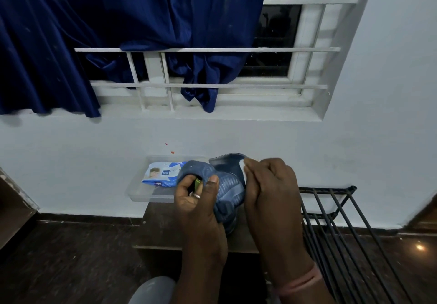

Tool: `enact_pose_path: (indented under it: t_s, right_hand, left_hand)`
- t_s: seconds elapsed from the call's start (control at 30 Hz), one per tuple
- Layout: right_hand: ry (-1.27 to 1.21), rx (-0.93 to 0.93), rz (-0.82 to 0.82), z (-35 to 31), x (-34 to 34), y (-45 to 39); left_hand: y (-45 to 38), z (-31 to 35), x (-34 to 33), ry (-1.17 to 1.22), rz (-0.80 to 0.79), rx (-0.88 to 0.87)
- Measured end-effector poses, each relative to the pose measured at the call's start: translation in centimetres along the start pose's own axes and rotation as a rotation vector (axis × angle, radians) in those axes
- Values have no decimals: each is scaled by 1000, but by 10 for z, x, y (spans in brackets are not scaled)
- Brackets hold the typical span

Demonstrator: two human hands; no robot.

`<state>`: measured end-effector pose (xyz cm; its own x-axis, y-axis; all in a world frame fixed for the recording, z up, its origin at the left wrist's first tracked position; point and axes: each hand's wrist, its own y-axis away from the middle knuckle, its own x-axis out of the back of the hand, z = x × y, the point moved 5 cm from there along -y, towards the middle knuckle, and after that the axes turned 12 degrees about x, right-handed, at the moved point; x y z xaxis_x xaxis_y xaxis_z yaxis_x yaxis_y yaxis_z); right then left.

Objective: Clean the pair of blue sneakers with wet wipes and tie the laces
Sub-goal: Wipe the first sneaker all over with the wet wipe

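One blue sneaker (pixel 227 190) is held in the air above the middle of a small dark bench (pixel 151 228), sole side turned toward the camera, its toe end pointing up and away toward the wall.

Left hand (pixel 198 199): grip closed on the shoe's collar, thumb on the outside of the knit upper, fingers curled into the opening. A ring shows on one finger.

Right hand (pixel 269 185): grip closed, fingers bunched around a white wet wipe (pixel 243 169), which is pressed against the right edge of the sole near the toe. Only a small part of the wipe is visible beyond the fingers.

A clear plastic tray (pixel 142 192) sits at the far left corner of the bench, against the wall. In it lies a blue-and-white pack of wet wipes (pixel 160 173), partly hidden behind the shoe.

A black metal rack (pixel 331 211) stands just beside the right edge of the bench. A dark blue curtain (pixel 118 31) hangs over the barred window above.
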<state>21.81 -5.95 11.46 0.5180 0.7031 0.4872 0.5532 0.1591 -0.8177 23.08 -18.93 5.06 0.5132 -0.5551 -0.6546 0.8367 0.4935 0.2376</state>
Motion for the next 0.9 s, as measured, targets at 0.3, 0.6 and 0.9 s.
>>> enact_pose_path:
  t_s: [0.3, 0.6, 0.9]
  right_hand:
    - [-69, 15, -79, 8, 1, 11]
    - [-28, 95, -316, 12, -27, -43]
    - [-87, 115, -63, -24, -8, 0]
  left_hand:
    - [-5, 12, 12, -39, -9, -65]
    - [0, 19, 11, -89, -68, -59]
    - [2, 19, 2, 196, -36, 107]
